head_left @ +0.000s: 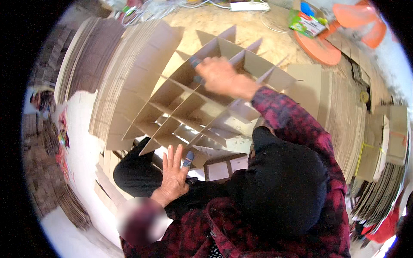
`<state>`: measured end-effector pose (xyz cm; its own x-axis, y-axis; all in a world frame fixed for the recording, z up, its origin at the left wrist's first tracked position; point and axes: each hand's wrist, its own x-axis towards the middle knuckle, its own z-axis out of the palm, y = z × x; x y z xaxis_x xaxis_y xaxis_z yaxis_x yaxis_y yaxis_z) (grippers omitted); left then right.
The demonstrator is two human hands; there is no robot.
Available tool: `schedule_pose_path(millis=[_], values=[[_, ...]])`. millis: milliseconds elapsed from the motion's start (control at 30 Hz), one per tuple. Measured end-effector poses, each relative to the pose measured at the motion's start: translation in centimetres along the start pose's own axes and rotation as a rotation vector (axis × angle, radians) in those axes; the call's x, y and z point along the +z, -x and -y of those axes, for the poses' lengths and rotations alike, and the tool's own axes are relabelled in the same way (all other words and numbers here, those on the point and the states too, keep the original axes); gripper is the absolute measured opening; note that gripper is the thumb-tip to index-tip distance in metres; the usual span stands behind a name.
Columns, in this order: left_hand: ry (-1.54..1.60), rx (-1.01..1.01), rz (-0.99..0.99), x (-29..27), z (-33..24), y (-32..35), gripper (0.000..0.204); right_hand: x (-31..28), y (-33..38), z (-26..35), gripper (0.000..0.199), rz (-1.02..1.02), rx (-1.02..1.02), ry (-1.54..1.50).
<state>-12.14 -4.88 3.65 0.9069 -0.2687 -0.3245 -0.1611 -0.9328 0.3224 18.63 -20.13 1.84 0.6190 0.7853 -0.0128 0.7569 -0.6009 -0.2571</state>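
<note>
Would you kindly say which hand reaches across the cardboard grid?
The right hand, well over the cardboard grid; the left hand is by its near edge.

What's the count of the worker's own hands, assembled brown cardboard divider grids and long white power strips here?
Worker's own hands, left hand and right hand: 2
Assembled brown cardboard divider grid: 1
Long white power strip: 1
Total: 4

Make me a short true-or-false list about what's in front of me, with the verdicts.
1. The right hand is over the cardboard divider grid. True.
2. The left hand is clenched in a fist. False: its fingers are extended.
3. Stacked cardboard sheets stand on both sides of the grid. True.
4. The round orange plastic piece is at the upper left. False: it is at the upper right.
</note>
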Motion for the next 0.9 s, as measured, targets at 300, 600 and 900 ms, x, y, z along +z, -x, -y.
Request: schedule_pose_path(millis=[300, 600, 900], values=[[-0.118, 0.099, -0.349, -1.5, 4.6, -12.0, 0.053, 2.5, 16.1, -1.6, 0.033, -0.509, -0.301, -0.073], [-0.05, 0.058, -0.752, -6.7, 7.2, -11.3, 0.022, 0.3, 34.9, -8.3, 0.019, 0.242, 0.485, 0.484], [0.013, -0.399, -1.552, -14.8, 14.7, 12.3, 0.039, 0.3, 36.2, -8.6, 0.024, -0.455, 0.539, 0.05]])
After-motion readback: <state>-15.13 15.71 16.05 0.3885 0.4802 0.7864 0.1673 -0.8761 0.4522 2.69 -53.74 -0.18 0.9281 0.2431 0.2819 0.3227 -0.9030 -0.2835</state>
